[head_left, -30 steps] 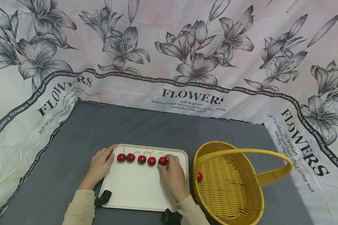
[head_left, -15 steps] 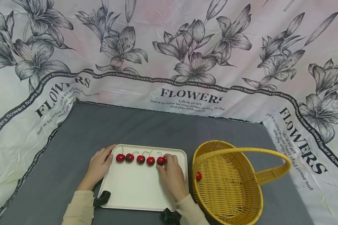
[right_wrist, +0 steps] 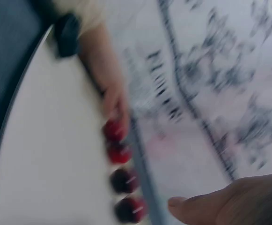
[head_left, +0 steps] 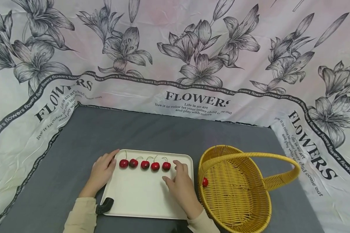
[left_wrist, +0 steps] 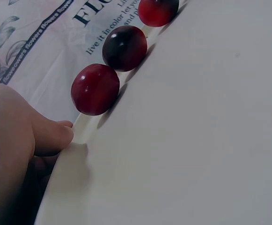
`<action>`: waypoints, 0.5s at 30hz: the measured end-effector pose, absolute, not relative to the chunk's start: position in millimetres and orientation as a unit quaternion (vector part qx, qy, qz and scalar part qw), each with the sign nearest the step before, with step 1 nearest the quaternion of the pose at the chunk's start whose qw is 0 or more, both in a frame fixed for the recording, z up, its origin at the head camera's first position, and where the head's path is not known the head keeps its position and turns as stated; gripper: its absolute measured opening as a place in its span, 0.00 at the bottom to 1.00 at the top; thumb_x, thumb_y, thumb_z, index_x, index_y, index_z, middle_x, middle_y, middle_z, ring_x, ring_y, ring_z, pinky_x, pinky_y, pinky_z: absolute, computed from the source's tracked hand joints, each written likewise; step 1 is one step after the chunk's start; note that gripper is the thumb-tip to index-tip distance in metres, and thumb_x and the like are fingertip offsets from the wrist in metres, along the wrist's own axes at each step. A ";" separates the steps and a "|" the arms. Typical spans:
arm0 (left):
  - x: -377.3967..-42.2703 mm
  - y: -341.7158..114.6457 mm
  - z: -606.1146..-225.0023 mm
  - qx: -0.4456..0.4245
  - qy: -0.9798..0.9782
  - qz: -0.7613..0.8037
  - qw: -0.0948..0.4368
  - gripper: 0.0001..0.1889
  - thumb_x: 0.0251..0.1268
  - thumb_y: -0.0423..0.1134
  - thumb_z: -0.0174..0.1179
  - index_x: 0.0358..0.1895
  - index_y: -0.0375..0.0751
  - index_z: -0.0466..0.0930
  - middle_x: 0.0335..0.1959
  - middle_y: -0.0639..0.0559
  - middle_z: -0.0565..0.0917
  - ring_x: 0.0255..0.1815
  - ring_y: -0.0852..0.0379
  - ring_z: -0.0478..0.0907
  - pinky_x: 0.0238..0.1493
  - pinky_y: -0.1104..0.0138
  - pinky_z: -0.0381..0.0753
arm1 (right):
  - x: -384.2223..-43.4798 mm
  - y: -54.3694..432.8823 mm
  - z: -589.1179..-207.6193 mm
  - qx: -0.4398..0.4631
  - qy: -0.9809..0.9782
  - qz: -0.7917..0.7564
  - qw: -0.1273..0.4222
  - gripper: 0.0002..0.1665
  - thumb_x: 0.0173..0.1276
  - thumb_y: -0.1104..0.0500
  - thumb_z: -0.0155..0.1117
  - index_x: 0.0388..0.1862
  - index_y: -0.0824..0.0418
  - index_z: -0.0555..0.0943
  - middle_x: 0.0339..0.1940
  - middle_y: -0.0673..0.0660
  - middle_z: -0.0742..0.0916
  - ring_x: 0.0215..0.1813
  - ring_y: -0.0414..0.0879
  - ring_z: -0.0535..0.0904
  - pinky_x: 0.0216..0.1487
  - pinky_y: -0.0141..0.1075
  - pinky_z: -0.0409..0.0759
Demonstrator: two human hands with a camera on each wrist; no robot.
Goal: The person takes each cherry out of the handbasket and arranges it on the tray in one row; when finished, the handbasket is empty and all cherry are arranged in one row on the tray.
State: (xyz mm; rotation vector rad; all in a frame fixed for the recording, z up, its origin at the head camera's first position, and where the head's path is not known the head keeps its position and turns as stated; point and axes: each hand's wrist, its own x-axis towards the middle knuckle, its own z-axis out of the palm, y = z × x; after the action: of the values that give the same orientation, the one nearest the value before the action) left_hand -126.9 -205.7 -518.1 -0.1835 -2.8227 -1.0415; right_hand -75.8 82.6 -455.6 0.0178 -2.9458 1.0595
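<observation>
On the cream rectangular tray (head_left: pixel 140 197), several dark red cherries with stems stand in a row along the far side. My left hand (head_left: pixel 102 171) holds the tray's left edge, thumb at the rim, beside the leftmost cherry (head_left: pixel 123 163); the left wrist view shows that thumb (left_wrist: pixel 56 136) close up. My right hand (head_left: pixel 182 186) hovers over the tray's right part with thumb and fingers spread and nothing between them. Just left of its fingertips sits the rightmost cherry (head_left: pixel 166 166), apart from the hand. The right wrist view is blurred.
A yellow woven basket (head_left: pixel 230 191) with a tall handle stands right of the tray, with one cherry (head_left: pixel 205 182) visible inside near its left wall. A grey cloth (head_left: pixel 163 132) covers the table. Flower-printed fabric (head_left: pixel 192 64) rises behind and at the sides.
The fingers of my right hand have let go of the rightmost cherry, spread apart and drawn back slightly to the right. My left hand stays at the tray edge.
</observation>
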 end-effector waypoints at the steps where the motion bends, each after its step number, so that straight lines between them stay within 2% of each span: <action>1: -126.7 -206.0 -518.1 -0.061 -0.934 -0.345 0.064 0.21 0.72 0.34 0.48 0.66 0.38 0.69 0.32 0.50 0.71 0.35 0.52 0.64 0.39 0.58 0.57 | -68.4 85.1 -444.8 0.016 -0.941 0.339 -0.005 0.36 0.60 0.54 0.71 0.64 0.61 0.68 0.51 0.59 0.75 0.32 0.39 0.75 0.29 0.31 0.73; 4: -126.2 -205.9 -518.1 -0.063 -0.934 -0.346 0.064 0.21 0.72 0.34 0.48 0.66 0.38 0.69 0.32 0.50 0.71 0.34 0.52 0.64 0.39 0.58 0.57 | -43.2 99.2 -410.5 0.055 -0.934 0.351 -0.030 0.32 0.62 0.51 0.69 0.62 0.58 0.70 0.49 0.55 0.76 0.30 0.34 0.71 0.27 0.28 0.71; 8: -126.2 -205.4 -518.0 -0.067 -0.935 -0.342 0.068 0.21 0.72 0.35 0.48 0.66 0.38 0.69 0.31 0.50 0.71 0.34 0.53 0.63 0.38 0.59 0.57 | -16.1 130.7 -376.4 0.091 -0.926 0.363 -0.043 0.23 0.64 0.50 0.67 0.55 0.55 0.75 0.39 0.48 0.76 0.29 0.32 0.70 0.28 0.28 0.72; 11: -126.4 -205.6 -517.8 -0.066 -0.935 -0.340 0.073 0.20 0.72 0.34 0.48 0.66 0.37 0.70 0.31 0.50 0.71 0.34 0.53 0.64 0.38 0.59 0.57 | -10.5 156.2 -365.5 0.088 -0.937 0.336 -0.046 0.17 0.65 0.50 0.65 0.50 0.55 0.78 0.32 0.43 0.76 0.29 0.31 0.70 0.28 0.28 0.72; 15: -126.1 -205.7 -518.0 -0.062 -0.937 -0.339 0.065 0.21 0.72 0.35 0.48 0.66 0.38 0.69 0.32 0.49 0.72 0.35 0.52 0.64 0.39 0.58 0.57 | -18.8 184.1 -364.3 0.037 -0.961 0.257 -0.090 0.14 0.67 0.53 0.64 0.50 0.55 0.79 0.27 0.42 0.77 0.28 0.33 0.71 0.29 0.31 0.72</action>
State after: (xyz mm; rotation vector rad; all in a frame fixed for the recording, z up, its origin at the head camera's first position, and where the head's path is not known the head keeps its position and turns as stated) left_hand -126.1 -205.7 -518.0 -0.1881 -2.8260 -1.0222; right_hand -18.8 184.1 -364.3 0.1240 -3.2072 0.8577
